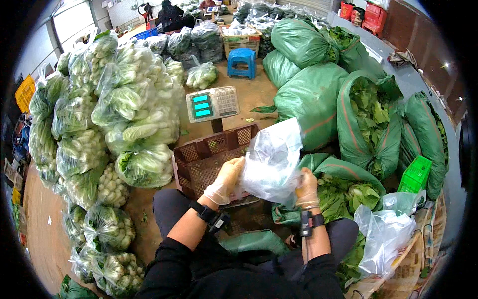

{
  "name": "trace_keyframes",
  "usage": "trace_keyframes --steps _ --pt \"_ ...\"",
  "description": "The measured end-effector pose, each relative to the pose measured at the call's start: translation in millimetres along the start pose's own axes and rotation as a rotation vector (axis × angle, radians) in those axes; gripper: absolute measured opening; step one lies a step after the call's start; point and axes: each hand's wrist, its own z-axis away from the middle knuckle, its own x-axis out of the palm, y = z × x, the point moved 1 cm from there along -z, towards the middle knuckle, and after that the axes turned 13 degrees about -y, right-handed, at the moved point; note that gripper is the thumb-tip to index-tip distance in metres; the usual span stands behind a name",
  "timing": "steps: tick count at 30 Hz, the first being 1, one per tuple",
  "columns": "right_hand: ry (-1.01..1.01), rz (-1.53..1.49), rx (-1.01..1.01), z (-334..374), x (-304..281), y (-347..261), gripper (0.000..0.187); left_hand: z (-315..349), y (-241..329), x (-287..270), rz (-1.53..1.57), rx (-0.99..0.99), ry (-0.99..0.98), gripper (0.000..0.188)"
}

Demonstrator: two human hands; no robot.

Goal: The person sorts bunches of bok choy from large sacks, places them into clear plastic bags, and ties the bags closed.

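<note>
A clear plastic bag (273, 158) hangs between my two gloved hands, partly spread and apparently with nothing in it. My left hand (226, 180) is closed on its left edge. On the opposite edge, my right hand (305, 188) grips the plastic. Behind the bag stands a brown plastic crate (199, 155), below a weighing scale display (213, 103) with lit blue panels. By my right knee, a green woven sack (348, 172) lies open with leafy greens (343, 195) showing.
Clear bags of leafy vegetables (134, 107) are piled high on the left. Full green sacks (311, 102) stand at the right, near a green plastic basket (416, 174) and loose plastic bags (386, 236). A blue stool (241, 63) stands farther back.
</note>
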Motion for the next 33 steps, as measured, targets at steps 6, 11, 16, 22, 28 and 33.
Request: trace_keyframes --steps 6,11,16,22,28,33 --pt "-0.184 -0.868 0.424 4 -14 -53 0.020 53 28 -9 -0.845 -0.032 -0.361 0.035" --pt "-0.815 0.273 0.406 24 7 -79 0.031 22 47 -96 -1.054 -0.136 0.315 0.019" --pt "-0.082 0.665 0.213 17 -30 -34 0.011 26 71 -182 0.319 0.246 0.571 0.024" --pt "-0.075 0.972 0.318 13 18 -10 0.063 16 72 -243 -0.403 0.444 0.459 0.020" --pt "-0.207 0.932 -0.352 14 139 -101 0.065 48 44 39 -1.448 0.655 0.129 0.023" --pt "-0.230 1.104 -0.222 -46 35 -95 0.024 23 115 -43 -1.743 0.801 0.396 0.014"
